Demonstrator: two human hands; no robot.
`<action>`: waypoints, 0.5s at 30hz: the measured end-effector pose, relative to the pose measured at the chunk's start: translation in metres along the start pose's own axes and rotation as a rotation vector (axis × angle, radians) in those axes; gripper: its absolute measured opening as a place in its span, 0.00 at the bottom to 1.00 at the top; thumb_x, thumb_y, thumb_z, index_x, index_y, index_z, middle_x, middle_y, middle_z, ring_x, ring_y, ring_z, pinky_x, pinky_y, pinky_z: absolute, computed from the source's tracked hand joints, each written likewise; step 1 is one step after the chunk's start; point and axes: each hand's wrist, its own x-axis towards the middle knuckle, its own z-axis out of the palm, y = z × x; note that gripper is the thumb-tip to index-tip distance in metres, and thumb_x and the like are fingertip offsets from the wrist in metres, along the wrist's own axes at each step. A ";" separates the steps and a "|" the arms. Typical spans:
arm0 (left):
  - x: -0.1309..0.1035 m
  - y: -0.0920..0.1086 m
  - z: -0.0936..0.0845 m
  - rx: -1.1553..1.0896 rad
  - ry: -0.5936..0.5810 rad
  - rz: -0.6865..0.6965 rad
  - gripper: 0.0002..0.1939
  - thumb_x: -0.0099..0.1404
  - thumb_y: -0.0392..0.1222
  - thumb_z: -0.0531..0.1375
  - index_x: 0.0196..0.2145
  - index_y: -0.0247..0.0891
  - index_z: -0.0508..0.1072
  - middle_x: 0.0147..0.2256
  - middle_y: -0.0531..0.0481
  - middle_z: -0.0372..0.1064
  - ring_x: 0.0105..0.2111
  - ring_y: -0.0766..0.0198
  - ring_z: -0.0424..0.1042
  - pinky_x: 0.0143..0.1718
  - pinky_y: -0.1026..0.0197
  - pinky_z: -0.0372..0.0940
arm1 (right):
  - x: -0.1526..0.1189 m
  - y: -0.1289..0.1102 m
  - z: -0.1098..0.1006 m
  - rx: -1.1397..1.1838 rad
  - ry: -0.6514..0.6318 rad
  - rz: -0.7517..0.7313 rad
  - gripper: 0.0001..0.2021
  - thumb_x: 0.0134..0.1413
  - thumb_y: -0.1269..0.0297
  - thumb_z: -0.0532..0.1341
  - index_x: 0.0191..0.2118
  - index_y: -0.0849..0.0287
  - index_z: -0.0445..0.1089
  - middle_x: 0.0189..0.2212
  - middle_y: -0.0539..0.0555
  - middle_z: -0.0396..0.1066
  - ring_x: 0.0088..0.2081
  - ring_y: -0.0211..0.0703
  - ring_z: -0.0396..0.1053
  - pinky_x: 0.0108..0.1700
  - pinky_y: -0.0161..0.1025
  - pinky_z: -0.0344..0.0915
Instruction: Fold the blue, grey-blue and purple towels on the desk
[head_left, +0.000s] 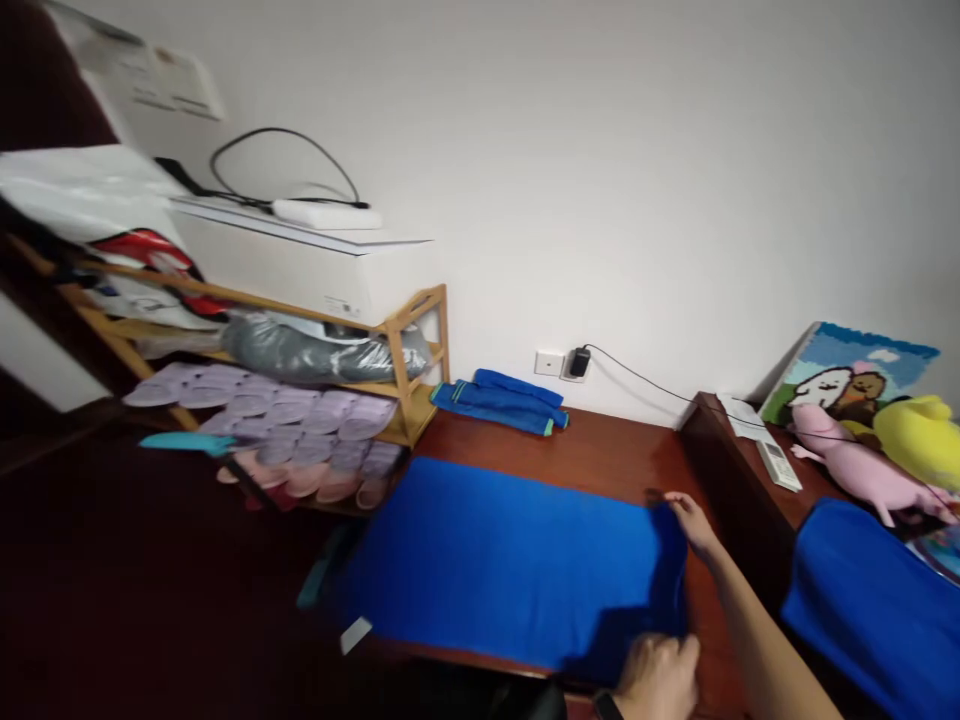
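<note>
A large blue towel point(510, 560) lies spread over the reddish-brown wooden surface point(611, 450), with a white tag point(355, 635) at its near left corner. At the towel's far right corner, my right hand point(691, 522) pinches the edge between thumb and fingers. My left hand point(661, 675), a dark band at its wrist, is closed at the near right corner, fingers curled over the towel's edge. Between the two hands the right edge of the cloth is slightly raised and shaded.
Folded blue towels point(499, 402) lie against the wall. To the left stands a wooden rack point(405, 380) with slippers point(292, 425) and a white box point(300, 265). A raised ledge at right holds a remote point(778, 465), a pink plush toy point(862, 460) and another blue cloth point(877, 600).
</note>
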 end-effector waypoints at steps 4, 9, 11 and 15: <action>-0.057 -0.031 -0.081 -0.113 0.259 -0.161 0.23 0.60 0.31 0.60 0.52 0.47 0.80 0.36 0.46 0.84 0.35 0.56 0.83 0.38 0.59 0.76 | 0.004 -0.064 0.035 0.089 -0.216 -0.009 0.28 0.44 0.35 0.63 0.35 0.58 0.80 0.32 0.58 0.79 0.31 0.47 0.74 0.35 0.43 0.72; -0.143 -0.074 -0.191 -0.292 0.568 -0.288 0.18 0.67 0.39 0.58 0.50 0.46 0.81 0.33 0.50 0.84 0.32 0.61 0.83 0.40 0.63 0.76 | -0.005 -0.163 0.123 0.115 -0.458 -0.164 0.28 0.55 0.41 0.62 0.45 0.62 0.80 0.32 0.58 0.80 0.35 0.47 0.77 0.42 0.43 0.74; -0.177 -0.095 -0.226 -0.326 0.655 -0.313 0.16 0.68 0.44 0.59 0.49 0.46 0.82 0.33 0.50 0.85 0.33 0.60 0.83 0.40 0.62 0.77 | -0.010 -0.204 0.173 0.071 -0.521 -0.252 0.24 0.57 0.46 0.63 0.48 0.61 0.80 0.34 0.57 0.80 0.36 0.47 0.77 0.43 0.43 0.74; -0.233 -0.151 -0.280 -0.286 0.810 -0.453 0.18 0.66 0.55 0.61 0.48 0.49 0.83 0.35 0.50 0.86 0.37 0.56 0.85 0.39 0.61 0.78 | -0.024 -0.268 0.289 -0.091 -0.600 -0.423 0.15 0.60 0.56 0.64 0.44 0.59 0.82 0.38 0.57 0.82 0.39 0.48 0.77 0.47 0.43 0.73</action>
